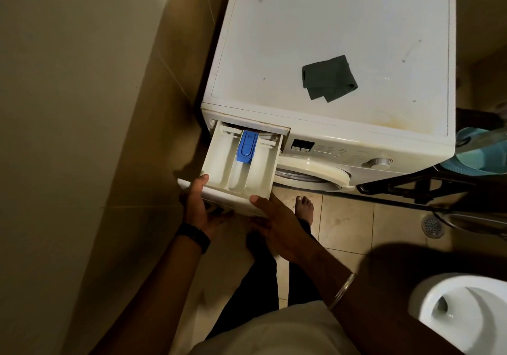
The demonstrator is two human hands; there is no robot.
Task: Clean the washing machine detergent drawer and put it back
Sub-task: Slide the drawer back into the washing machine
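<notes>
You had the detergent drawer drawn most of the way out of the washing machine, its far end just inside the slot at the left of the front panel and its near end in your hands. Your left hand gripped the near left corner, thumb hooked over the rim and fingers curled beneath the front. Your right hand cupped the near right corner, thumb laid on the rim; its fingers went underneath, so I could not tell how tightly they curled. The blue insert sat in the middle compartment toward the far end. The dark cloth lay folded on the machine's top, well apart from the drawer and to its far right. The compartments looked pale and free of residue, though the dim light made that hard to judge. The step in hand seemed to be either freeing the drawer or seating it back. Either way, you did well to hold both corners evenly, because a drawer pulled or pushed from one side tends to twist and jam in its runners. You would have wanted to keep it level, move it straight along the slot, and support its weight from below. If it stuck, pressing down on the blue insert was probably the release.
</notes>
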